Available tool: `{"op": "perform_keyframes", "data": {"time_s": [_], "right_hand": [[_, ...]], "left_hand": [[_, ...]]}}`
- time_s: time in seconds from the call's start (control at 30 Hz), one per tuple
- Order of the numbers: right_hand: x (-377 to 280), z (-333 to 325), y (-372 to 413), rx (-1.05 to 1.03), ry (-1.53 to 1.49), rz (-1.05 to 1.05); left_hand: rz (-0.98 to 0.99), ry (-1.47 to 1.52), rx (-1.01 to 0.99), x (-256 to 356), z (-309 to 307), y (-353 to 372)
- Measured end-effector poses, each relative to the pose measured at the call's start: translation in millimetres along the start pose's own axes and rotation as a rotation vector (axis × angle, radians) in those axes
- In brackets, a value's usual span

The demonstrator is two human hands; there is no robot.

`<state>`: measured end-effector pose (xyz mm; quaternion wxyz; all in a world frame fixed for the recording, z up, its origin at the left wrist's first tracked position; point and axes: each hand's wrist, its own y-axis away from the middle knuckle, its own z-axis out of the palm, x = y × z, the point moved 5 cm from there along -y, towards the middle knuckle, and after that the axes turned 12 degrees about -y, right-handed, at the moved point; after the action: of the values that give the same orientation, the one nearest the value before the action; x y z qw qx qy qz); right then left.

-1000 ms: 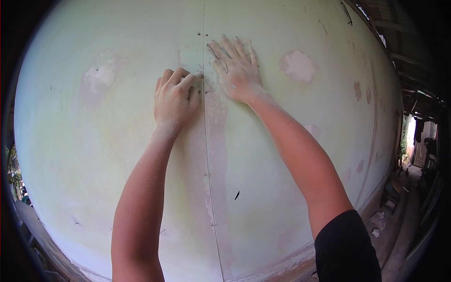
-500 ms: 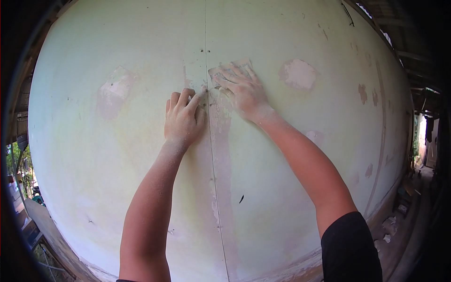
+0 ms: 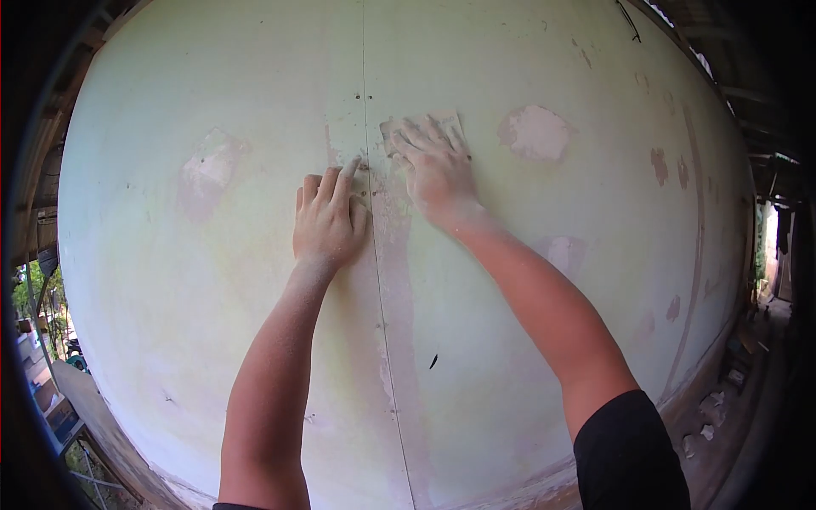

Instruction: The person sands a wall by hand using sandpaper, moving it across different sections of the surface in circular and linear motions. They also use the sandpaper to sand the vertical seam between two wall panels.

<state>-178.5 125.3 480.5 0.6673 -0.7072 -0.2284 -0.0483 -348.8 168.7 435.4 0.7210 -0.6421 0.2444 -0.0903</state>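
Observation:
Fine pale dust coats both hands. My right hand (image 3: 439,177) presses a sheet of sandpaper (image 3: 454,126) flat against the pale green wall (image 3: 527,365), just right of a vertical seam (image 3: 380,297). Its fingers are spread over the sheet and hide most of it. On the left side of that seam, my left hand (image 3: 330,217) rests on the wall with nothing visible in it. The index finger reaches up toward the seam, and the other fingers are bent. Whitish filler with small dark holes (image 3: 364,97) runs along the seam near both hands.
Pinkish filler patches mark the wall at left (image 3: 208,166) and right (image 3: 540,133). A dark scratch-like mark (image 3: 433,362) lies below my right hand. Debris (image 3: 707,432) sits on the ground along the wall's base at right. Roof beams (image 3: 735,93) show at upper right.
My right hand and the sandpaper have shifted slightly right from the seam, with the fingers pointing more upward. My left hand stays nearly in place. The view has moved a little.

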Motion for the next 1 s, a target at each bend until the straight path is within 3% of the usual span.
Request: {"op": "perform_keyframes", "data": {"time_s": [0.07, 0.2, 0.4, 0.53, 0.6, 0.67, 0.77, 0.9, 1.0], "right_hand": [[6, 7, -23, 0.179, -0.032, 0.079], [-4, 8, -14, 0.176, -0.123, 0.091], [-38, 4, 109, -0.124, -0.128, -0.120], [-19, -9, 102, -0.219, -0.135, -0.177], [-5, -14, 69, -0.184, -0.081, -0.181], [12, -20, 42, 0.012, -0.100, 0.022], [-2, -2, 45, 0.127, -0.058, 0.159], [-58, 10, 95, 0.049, -0.071, 0.109], [-81, 17, 125, -0.113, -0.190, -0.040]], "left_hand": [[-0.033, 0.011, -0.002, -1, -1, 3], [-0.028, -0.001, 0.016, 1, -5, 10], [-0.139, -0.052, -0.021, -4, -6, 15], [-0.148, -0.058, -0.070, 1, -10, 33], [-0.121, -0.080, -0.101, 3, -8, 47], [-0.085, -0.058, -0.130, 0, -7, 61], [-0.030, -0.049, -0.226, -5, -14, 78], [-0.016, -0.109, -0.360, -3, -27, 106], [-0.039, -0.067, -0.439, -3, -41, 131]]}}
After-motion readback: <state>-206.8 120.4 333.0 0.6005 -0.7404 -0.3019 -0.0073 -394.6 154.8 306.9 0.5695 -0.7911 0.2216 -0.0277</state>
